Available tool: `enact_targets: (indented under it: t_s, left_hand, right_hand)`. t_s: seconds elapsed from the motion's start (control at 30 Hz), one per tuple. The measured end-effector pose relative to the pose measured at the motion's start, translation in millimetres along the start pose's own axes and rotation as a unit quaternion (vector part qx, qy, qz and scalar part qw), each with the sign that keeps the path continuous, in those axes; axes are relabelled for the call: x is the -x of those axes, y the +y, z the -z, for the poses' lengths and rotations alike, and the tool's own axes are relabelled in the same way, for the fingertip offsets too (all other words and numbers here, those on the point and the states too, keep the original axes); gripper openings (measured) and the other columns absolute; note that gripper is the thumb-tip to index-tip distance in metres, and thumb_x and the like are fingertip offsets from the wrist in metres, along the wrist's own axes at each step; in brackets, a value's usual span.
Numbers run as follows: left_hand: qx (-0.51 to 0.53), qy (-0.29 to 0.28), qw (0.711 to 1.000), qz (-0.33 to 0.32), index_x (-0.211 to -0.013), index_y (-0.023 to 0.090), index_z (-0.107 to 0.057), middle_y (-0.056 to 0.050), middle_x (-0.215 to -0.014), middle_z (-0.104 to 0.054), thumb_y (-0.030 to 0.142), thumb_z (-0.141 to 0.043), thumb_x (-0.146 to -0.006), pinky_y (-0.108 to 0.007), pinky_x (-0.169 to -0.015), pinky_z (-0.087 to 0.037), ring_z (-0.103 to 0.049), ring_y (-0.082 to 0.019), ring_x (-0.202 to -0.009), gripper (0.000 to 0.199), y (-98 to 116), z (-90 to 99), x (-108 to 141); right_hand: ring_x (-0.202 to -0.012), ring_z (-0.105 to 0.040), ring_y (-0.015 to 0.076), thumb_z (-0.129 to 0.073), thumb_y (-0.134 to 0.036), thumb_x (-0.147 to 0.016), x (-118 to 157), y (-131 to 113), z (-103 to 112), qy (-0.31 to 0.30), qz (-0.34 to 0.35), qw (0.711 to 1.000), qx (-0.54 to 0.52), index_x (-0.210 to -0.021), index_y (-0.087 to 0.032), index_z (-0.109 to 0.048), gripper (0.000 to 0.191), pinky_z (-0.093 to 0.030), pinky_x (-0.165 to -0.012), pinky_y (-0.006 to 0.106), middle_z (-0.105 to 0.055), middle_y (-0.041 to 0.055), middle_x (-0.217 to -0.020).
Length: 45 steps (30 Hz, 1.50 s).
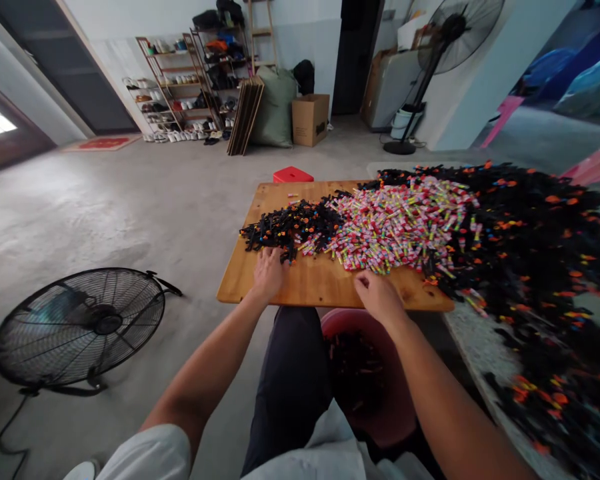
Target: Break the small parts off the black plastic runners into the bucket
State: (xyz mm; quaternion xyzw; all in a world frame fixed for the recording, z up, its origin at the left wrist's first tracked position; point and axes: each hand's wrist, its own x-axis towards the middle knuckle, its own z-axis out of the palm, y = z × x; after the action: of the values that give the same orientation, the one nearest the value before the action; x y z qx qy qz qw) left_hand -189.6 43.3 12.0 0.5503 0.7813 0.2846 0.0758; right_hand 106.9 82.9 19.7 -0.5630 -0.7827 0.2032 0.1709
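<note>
My left hand [270, 272] lies at the near edge of a pile of small black plastic pieces [285, 223] with orange and blue parts. Its fingers stretch forward and touch the nearest pieces. Close to the front of a heap of small pink-and-yellow tubes [395, 223], my right hand [379, 293] is closed, thumb and fingers drawn together. Whatever it may hold is hidden. Both hands are over a wooden board [310, 283]. Beneath its front edge, between my legs, a red tub [395, 400] contains dark pieces.
A large mass of black pieces with orange parts [535, 233] spreads over a surface to the right. A floor fan [105, 323] sits at left, and a red stool [293, 175] behind the board. Farther back are a cardboard box [310, 120], a sack [274, 110] and a standing fan [413, 110].
</note>
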Motion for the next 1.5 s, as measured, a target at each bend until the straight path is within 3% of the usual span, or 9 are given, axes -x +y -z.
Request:
enact_targets:
  t_s: [0.2, 0.5, 0.67, 0.77, 0.83, 0.9, 1.0, 1.17, 1.5]
  left_hand:
    - [0.046, -0.092, 0.994, 0.028, -0.115, 0.021, -0.070, -0.014, -0.121, -0.068, 0.038, -0.077, -0.085, -0.038, -0.095, -0.050, -0.067, -0.029, -0.108, 0.035, -17, -7.8, -19]
    - [0.193, -0.132, 0.969, 0.083, -0.072, 0.020, -0.064, 0.002, -0.058, -0.057, 0.030, -0.084, -0.067, -0.027, -0.063, -0.040, -0.058, -0.019, -0.067, 0.023, -37, 8.5, -29]
    - [0.258, -0.100, 0.956, 0.098, -0.075, 0.019, -0.055, 0.004, -0.062, -0.052, 0.042, -0.074, -0.078, -0.023, -0.057, -0.036, -0.051, -0.013, -0.062, 0.029, -31, 22.3, -15]
    - [0.417, -0.104, 0.897, 0.105, -0.082, 0.020, -0.052, 0.004, -0.067, -0.056, 0.048, -0.078, -0.076, -0.021, -0.054, -0.038, -0.052, -0.011, -0.060, 0.038, -19, 27.6, 5]
    - [0.521, -0.144, 0.835, 0.104, -0.090, 0.020, -0.055, 0.004, -0.072, -0.060, 0.048, -0.084, -0.072, -0.020, -0.052, -0.038, -0.053, -0.009, -0.058, 0.044, -6, 29.4, 20]
    - [0.572, -0.188, 0.791, 0.106, -0.097, 0.020, -0.058, 0.003, -0.076, -0.064, 0.046, -0.089, -0.069, -0.019, -0.050, -0.038, -0.054, -0.008, -0.056, 0.050, 11, 29.0, 33]
    - [0.633, -0.184, 0.741, 0.130, -0.095, 0.018, -0.059, 0.001, -0.079, -0.067, 0.043, -0.092, -0.065, -0.019, -0.053, -0.043, -0.060, -0.009, -0.061, 0.051, 36, 23.2, 44]
    - [0.695, -0.081, 0.695, 0.167, -0.091, 0.019, -0.054, 0.003, -0.077, -0.067, 0.041, -0.090, -0.066, -0.020, -0.055, -0.048, -0.062, -0.010, -0.062, 0.049, 70, 3.3, 49]
    - [0.704, 0.036, 0.692, 0.153, -0.090, 0.021, -0.051, 0.005, -0.072, -0.063, 0.033, -0.073, -0.077, -0.020, -0.049, -0.042, -0.054, -0.008, -0.050, 0.028, 114, -9.6, 56]
  right_hand:
    - [-0.112, -0.068, 0.0314, -0.052, -0.035, -0.103, -65, -43, -17, 0.028, -0.057, 0.986, 0.153, -0.125, -0.012, -0.067, 0.035, -0.050, -0.089, 0.037, -0.068, 0.0221, -0.127]
    - [-0.112, -0.070, 0.0313, -0.051, -0.019, -0.099, -69, -40, -26, -0.017, -0.033, 0.976, 0.213, -0.124, -0.007, -0.069, 0.033, -0.051, -0.090, 0.036, -0.066, 0.0247, -0.133]
    - [-0.106, -0.072, 0.0324, -0.059, -0.022, -0.093, -66, -40, -16, -0.034, -0.074, 0.987, 0.139, -0.110, -0.010, -0.073, 0.026, -0.051, -0.088, 0.036, -0.076, 0.0231, -0.110]
    - [-0.083, -0.073, 0.0268, -0.062, -0.030, -0.089, -57, -41, -12, 0.004, -0.085, 0.995, -0.055, -0.093, -0.016, -0.070, 0.016, -0.053, -0.075, 0.033, -0.076, 0.0132, -0.085]
    - [-0.061, -0.066, 0.0201, -0.062, -0.035, -0.086, -44, -44, -13, 0.006, -0.070, 0.960, -0.273, -0.085, -0.021, -0.062, 0.014, -0.052, -0.060, 0.030, -0.069, 0.0039, -0.069]
    - [-0.049, -0.057, 0.0150, -0.063, -0.038, -0.083, -25, -51, -14, -0.015, -0.038, 0.882, -0.470, -0.083, -0.024, -0.054, 0.017, -0.048, -0.049, 0.026, -0.065, -0.0023, -0.064]
    - [-0.045, -0.053, 0.0119, -0.070, -0.036, -0.079, 7, -62, -17, -0.034, -0.016, 0.793, -0.608, -0.084, -0.025, -0.049, 0.024, -0.045, -0.044, 0.023, -0.065, -0.0054, -0.065]
    - [-0.050, -0.059, 0.0120, -0.074, -0.037, -0.084, 49, -73, -31, -0.014, -0.017, 0.779, -0.627, -0.095, -0.024, -0.051, 0.028, -0.049, -0.051, 0.024, -0.072, -0.0035, -0.072]
    - [-0.057, -0.065, 0.0140, -0.073, -0.035, -0.090, 74, -77, -41, 0.044, -0.027, 0.734, -0.677, -0.109, -0.024, -0.057, 0.027, -0.054, -0.054, 0.028, -0.077, 0.0019, -0.091]
